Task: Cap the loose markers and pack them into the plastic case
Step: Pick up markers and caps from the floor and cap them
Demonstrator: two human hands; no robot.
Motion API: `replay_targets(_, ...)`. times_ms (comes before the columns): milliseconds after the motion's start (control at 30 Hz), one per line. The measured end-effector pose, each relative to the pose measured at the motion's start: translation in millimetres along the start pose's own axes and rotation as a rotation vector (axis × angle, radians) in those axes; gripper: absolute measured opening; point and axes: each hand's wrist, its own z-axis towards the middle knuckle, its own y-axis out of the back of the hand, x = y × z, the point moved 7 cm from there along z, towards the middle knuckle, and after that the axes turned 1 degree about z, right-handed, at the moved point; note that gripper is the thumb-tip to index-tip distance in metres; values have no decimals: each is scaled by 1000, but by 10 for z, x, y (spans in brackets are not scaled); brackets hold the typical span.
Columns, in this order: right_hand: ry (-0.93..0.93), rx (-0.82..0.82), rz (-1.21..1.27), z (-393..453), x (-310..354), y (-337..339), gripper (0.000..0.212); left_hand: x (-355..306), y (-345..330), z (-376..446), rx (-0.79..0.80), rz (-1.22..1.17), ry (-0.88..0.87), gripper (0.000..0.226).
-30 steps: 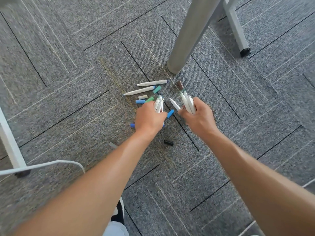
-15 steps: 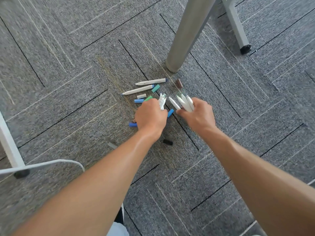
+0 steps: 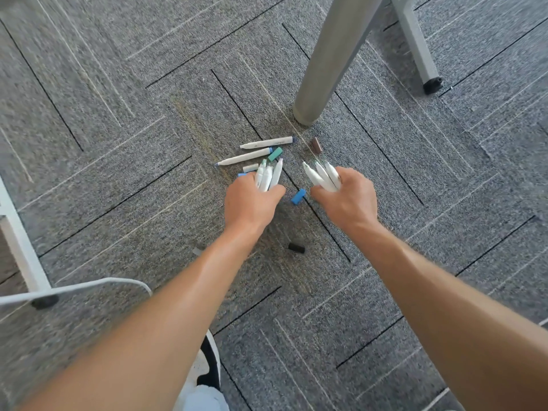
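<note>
The fingers of the left hand (image 3: 247, 203) are curled round a bunch of white markers (image 3: 268, 176), whose uncapped tips fan out toward twelve o'clock above the knuckles. The fingers of the right hand (image 3: 348, 203) grip a second bunch of white markers (image 3: 323, 178), their tips leaning toward eleven o'clock. Between the two hands, just off the right thumb at its nine o'clock, a blue cap (image 3: 298, 196) lies on the grey carpet (image 3: 118, 173). At twelve o'clock from the left hand lie two loose white markers, well clear of either grip: the nearer marker (image 3: 244, 157) points its blue tip toward eight o'clock, and the farther marker (image 3: 268, 143) lies just beyond it, almost parallel. A teal cap (image 3: 275, 154) sits beside the nearer marker's blunt end, a pale cap (image 3: 250, 167) lies just under that marker, and a second blue cap (image 3: 241, 174) peeps out at the left hand's knuckles. A brown cap (image 3: 316, 145) lies at twelve o'clock from the right hand, near the foot of a round grey table leg (image 3: 332, 60). At six o'clock from the gap between the hands, a black cap (image 3: 296, 248) lies alone, and a grey cap (image 3: 196, 251) shows partly beside the left forearm. A white cable (image 3: 98, 284) curves across the carpet at seven o'clock, and a black-and-white shoe (image 3: 206, 369) shows at the bottom edge.
</note>
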Motion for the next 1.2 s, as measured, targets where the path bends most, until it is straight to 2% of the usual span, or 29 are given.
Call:
replay_targets(200,28,55,149,1,237,-65,28,59,213,28,-16,-239,46,20)
replay_targets(300,48,76,164,44,382,-120,31,108,307,59,-65,-252,63,23)
replay_targets(567,45,121,186,175,697,-227,17,343,452,209,-149,-346,187,12)
replay_targets(667,46,98,163,245,786,-231,19,348,504,283,-186,-307,179,15)
replay_targets(767,56,51,107,359,867,-208,19,365,553,370,-201,-354,255,3)
replay_targets(833,79,35,48,453,930,-214,16,396,580,427,-198,-391,345,14)
replay_targets(1000,129,25,-79,656,1058,-272,11,413,577,567,-189,-446,471,23)
replay_targets(1100,148,44,-151,732,1059,-304,11,352,557,644,-188,-407,465,29)
replay_targets(1200,165,43,-194,765,1041,-315,13,210,528,744,-202,-253,368,33)
